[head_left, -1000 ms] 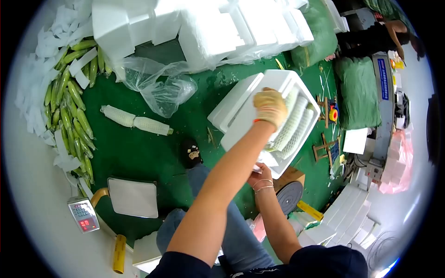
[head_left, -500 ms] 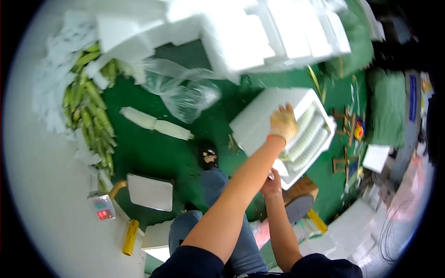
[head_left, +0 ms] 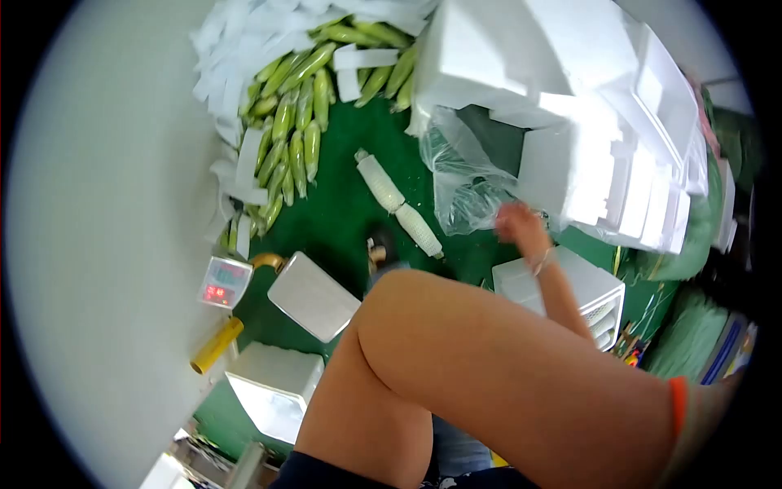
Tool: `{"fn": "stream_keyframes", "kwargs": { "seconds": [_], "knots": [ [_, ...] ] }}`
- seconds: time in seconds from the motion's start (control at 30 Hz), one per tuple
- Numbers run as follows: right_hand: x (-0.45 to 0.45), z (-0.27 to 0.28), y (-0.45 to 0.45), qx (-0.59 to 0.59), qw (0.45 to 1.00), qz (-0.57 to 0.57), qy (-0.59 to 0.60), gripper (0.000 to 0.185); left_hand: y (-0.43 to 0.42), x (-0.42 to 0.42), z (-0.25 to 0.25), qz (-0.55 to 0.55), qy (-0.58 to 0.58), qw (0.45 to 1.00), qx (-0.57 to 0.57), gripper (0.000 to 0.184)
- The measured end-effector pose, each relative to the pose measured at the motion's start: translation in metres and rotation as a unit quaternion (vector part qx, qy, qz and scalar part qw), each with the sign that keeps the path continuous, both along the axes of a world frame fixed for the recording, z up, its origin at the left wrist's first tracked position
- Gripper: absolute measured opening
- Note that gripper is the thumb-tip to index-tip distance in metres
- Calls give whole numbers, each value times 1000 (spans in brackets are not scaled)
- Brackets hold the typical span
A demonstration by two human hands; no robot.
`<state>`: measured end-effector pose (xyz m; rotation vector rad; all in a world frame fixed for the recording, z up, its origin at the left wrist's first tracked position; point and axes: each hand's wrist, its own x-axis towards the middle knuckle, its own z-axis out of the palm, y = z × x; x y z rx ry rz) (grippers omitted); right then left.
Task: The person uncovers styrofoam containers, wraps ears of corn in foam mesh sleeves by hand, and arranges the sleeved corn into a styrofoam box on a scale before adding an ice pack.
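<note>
My right hand, bare with bracelets at the wrist, is blurred at the edge of a clear plastic bag; its grip is unclear. Below it stands a white foam box holding net-wrapped produce, partly hidden by my arms. My left arm crosses the view, bent at the elbow. Beyond the glove's orange cuff, only part of my gloved left hand shows at the right edge, its fingers hidden. Two net-wrapped pieces lie end to end on the green floor.
Long green produce lies at upper left among white sheets. White foam boxes are stacked at upper right. A scale platform with a lit display, a yellow roll and another white box are at lower left.
The view has swung right. My right hand has left the foam box's near side and moved up to the bag. My gloved left hand has left the box top for the right edge.
</note>
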<state>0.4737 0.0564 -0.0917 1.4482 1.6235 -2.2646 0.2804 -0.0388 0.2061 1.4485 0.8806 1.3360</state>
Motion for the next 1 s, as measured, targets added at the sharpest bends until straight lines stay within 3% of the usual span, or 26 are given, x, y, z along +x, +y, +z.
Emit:
{"fn": "stream_keyframes", "kwargs": {
  "seconds": [0.07, 0.1, 0.2, 0.23, 0.27, 0.33, 0.37, 0.4, 0.43, 0.47, 0.5, 0.53, 0.57, 0.6, 0.63, 0.7, 0.73, 0.77, 0.8, 0.83, 0.87, 0.9, 0.93, 0.97, 1.0],
  "knots": [
    [-70, -1, 61, 91, 992, -74, -44, 19, -16, -34, -14, 50, -11, 998, -28, 17],
    [-82, -29, 106, 197, 979, -20, -45, 20, -24, -50, -22, 71, -18, 996, -44, 17],
    [-145, -57, 209, 207, 974, -34, -83, 31, -50, -102, -56, 149, -26, 980, -129, 19],
    [-166, -62, 219, 317, 926, -106, -174, 41, -58, -118, -71, 184, -34, 968, -168, 20],
    [-177, -60, 247, 336, 901, -2, -275, 57, -66, -133, -85, 212, -40, 955, -204, 21],
    [-201, -86, 263, 378, 871, -26, -312, 86, -91, -156, -120, 287, -32, 907, -307, 23],
    [-206, -88, 251, 342, 887, -40, -308, 95, -110, -164, -142, 332, 6, 871, -362, 24],
    [-209, -92, 234, 383, 867, 26, -317, 95, -137, -165, -168, 373, 116, 840, -377, 25],
    [-215, -98, 221, 425, 844, 91, -315, 96, -173, -159, -211, 432, 329, 785, -297, 21],
    [-216, -105, 212, 418, 837, 65, -348, 90, -215, -149, -232, 403, 413, 740, -347, 17],
    [-197, -132, 226, 463, 816, 71, -338, 84, -271, -126, -266, 346, 359, 723, -478, 16],
    [-188, -129, 225, 470, 750, 212, -414, 83, -308, -119, -277, 226, 306, 735, -561, 20],
    [-180, -148, 231, 458, 728, 105, -499, 85, -318, -113, -263, 280, 98, 634, -714, 23],
    [-181, -146, 231, 448, 710, 112, -531, 91, -361, -85, -284, 238, 133, 635, -723, 26],
    [-186, -141, 221, 431, 722, -3, -541, 96, -377, -75, -275, 255, 119, 621, -732, 26],
    [-191, -125, 176, 497, 711, 60, -494, 91, -406, -45, -253, 338, 34, 422, -840, 28],
    [-183, -128, 149, 571, 719, 34, -394, 80, -431, -22, -252, 359, -14, 442, -822, 27],
    [-174, -126, 120, 594, 713, 107, -358, 68, -465, 7, -262, 379, -57, 465, -798, 26],
    [-165, -126, 82, 627, 720, 126, -269, 58, -506, 50, -273, 326, 133, 621, -700, 21],
    [-166, -113, 33, 624, 697, 209, -285, 56, -509, 66, -264, 336, 125, 619, -699, 21],
    [-148, -125, -5, 590, 718, 276, -244, 54, -508, 77, -254, 391, -67, 538, -743, 19],
    [-181, -78, -63, 393, 822, 322, -258, 45, -508, 93, -248, 424, -258, 435, -751, 17],
    [-120, -156, -75, 387, 823, 380, -172, 41, -518, 133, -262, 455, -281, 430, -727, 18],
    [-149, -119, -126, 384, 784, 459, -168, 40, -525, 165, -285, 488, -302, 425, -700, 19],
    [-157, -118, -155, 324, 803, 493, -80, 39, -480, 124, -255, 521, -371, 320, -699, 23]
  ]
}}
